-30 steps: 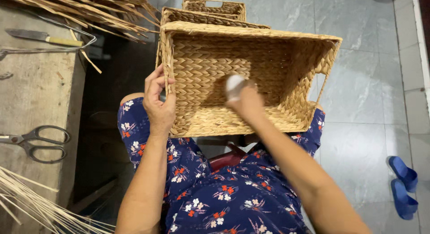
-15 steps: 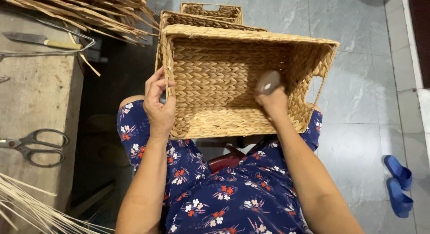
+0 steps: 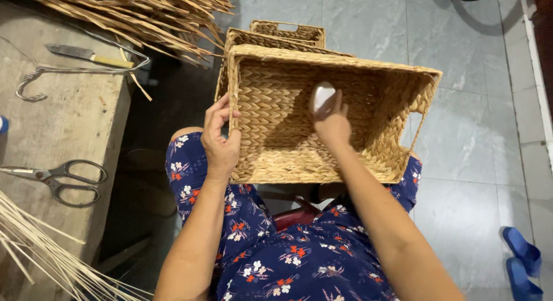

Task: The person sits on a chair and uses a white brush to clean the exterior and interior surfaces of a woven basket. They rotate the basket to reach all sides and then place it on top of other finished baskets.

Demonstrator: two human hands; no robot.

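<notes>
Resting on my lap, the rectangular woven straw basket tips its open mouth toward me. My left hand clamps its left rim, fingers curled over the edge at nine o'clock. My right hand reaches inside, fingers closed around a small white rounded object pressed near the back wall. Two more woven baskets stand behind at twelve o'clock. Black-handled scissors lie on the grey desk at nine o'clock, blue slippers at four o'clock.
</notes>
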